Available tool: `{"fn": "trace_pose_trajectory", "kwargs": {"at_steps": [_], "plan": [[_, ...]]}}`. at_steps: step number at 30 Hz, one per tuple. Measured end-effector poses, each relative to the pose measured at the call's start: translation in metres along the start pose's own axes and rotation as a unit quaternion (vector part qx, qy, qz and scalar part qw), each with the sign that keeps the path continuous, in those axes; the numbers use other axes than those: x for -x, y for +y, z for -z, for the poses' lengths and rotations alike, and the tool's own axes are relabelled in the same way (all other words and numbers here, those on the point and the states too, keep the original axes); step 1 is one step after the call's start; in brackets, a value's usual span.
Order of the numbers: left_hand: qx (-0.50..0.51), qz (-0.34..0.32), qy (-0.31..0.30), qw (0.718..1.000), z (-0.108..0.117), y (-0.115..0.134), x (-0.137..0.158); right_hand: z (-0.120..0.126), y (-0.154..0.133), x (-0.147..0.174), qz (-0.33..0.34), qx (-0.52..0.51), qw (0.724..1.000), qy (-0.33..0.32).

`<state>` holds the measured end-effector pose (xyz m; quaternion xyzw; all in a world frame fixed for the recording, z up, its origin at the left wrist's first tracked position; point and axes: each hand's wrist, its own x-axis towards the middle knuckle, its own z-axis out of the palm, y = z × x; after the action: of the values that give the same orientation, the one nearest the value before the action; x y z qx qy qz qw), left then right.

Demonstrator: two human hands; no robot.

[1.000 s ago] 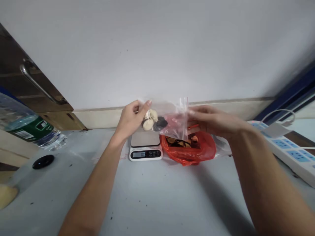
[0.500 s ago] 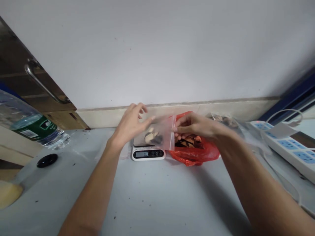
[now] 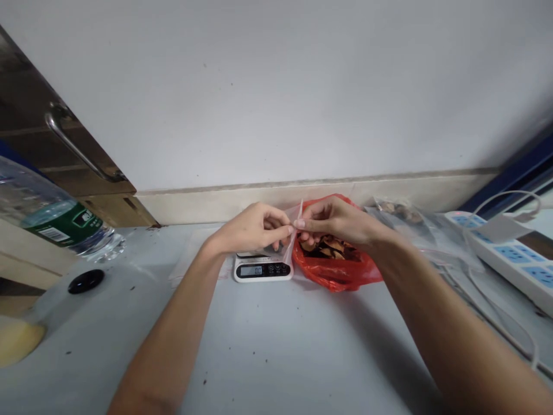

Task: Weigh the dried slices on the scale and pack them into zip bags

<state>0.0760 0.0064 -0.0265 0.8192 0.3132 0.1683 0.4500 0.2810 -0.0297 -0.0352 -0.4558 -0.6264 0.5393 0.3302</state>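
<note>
My left hand and my right hand pinch the top edge of a clear zip bag, fingertips nearly touching. The bag hangs above a small white digital scale, whose display reads 0.0. My left hand hides most of the scale's plate and the bag's contents. Right beside the scale, below my right hand, is an open red plastic bag holding dried brown slices.
Flat clear bags lie left of the scale. Further left are a large water bottle and a black oval object. At right are a clear bag of dried pieces, a white power strip and cables.
My left hand has moved right and closed on the zip bag's edge, beside my right hand. Pale and dark pieces seen in the bag before are now hidden.
</note>
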Motion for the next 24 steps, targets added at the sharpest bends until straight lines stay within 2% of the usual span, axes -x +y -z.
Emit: {"fn": "trace_pose_trajectory", "kwargs": {"at_steps": [8, 13, 15, 18, 24], "plan": [[0.018, 0.013, 0.037, 0.999, -0.001, -0.003, -0.001, 0.003, 0.002, 0.0, -0.008, 0.015, 1.0, 0.0], [0.024, 0.001, 0.099, 0.995, 0.009, -0.003, 0.006, 0.006, 0.002, 0.003, -0.021, 0.019, 0.999, 0.03], [0.01, 0.005, 0.08, 0.997, 0.008, -0.001, 0.007, 0.004, 0.001, 0.003, -0.012, 0.009, 0.999, 0.04], [-0.002, 0.007, 0.028, 1.0, 0.004, 0.001, 0.006, 0.0, 0.0, 0.001, -0.004, 0.003, 1.0, 0.021], [0.021, 0.022, -0.023, 0.999, 0.004, -0.002, 0.004, -0.002, -0.001, 0.0, -0.023, 0.025, 0.999, -0.009]]}}
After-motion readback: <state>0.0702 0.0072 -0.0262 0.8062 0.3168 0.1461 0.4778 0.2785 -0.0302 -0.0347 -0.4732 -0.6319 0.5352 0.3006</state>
